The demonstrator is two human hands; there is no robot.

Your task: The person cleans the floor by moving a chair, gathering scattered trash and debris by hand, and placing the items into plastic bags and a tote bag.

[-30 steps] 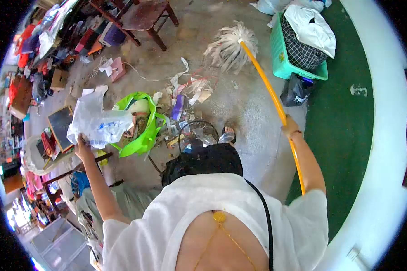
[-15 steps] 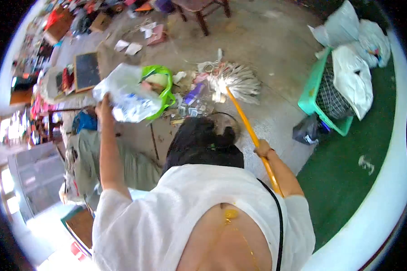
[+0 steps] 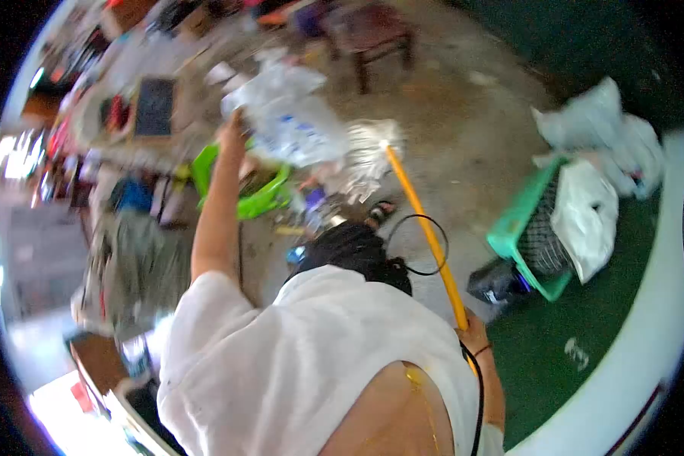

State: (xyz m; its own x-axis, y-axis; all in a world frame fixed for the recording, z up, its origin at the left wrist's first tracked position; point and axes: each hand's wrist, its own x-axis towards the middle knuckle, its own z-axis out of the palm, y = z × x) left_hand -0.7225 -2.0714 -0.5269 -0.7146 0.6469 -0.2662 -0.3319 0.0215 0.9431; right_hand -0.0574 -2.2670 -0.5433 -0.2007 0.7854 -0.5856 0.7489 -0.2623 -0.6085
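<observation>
My left hand (image 3: 234, 128) reaches forward, fingers closed on the edge of a thin whitish plastic bag (image 3: 300, 125) with blue print. The bag hangs above a bright green basket (image 3: 262, 204), hiding part of it. My right hand (image 3: 473, 334) is wrapped round the yellow handle (image 3: 425, 216) of a mop, low beside my right side. The mop's white strand head (image 3: 366, 156) rests on the floor, partly behind the bag. Small litter, including a purple piece (image 3: 314, 199), lies between the basket and the mop head.
A teal crate (image 3: 501, 237) holding a white bag (image 3: 585, 216) stands at right, with a black bag (image 3: 498, 283) against it. More plastic bags (image 3: 604, 129) lie behind. A wooden stool (image 3: 368, 34) stands ahead. Cluttered goods and a framed dark board (image 3: 154, 106) fill the left.
The plastic bag has moved forward and right in my left hand, away from over the basket's left side. My right hand has drawn back along with the mop, and the view has shifted.
</observation>
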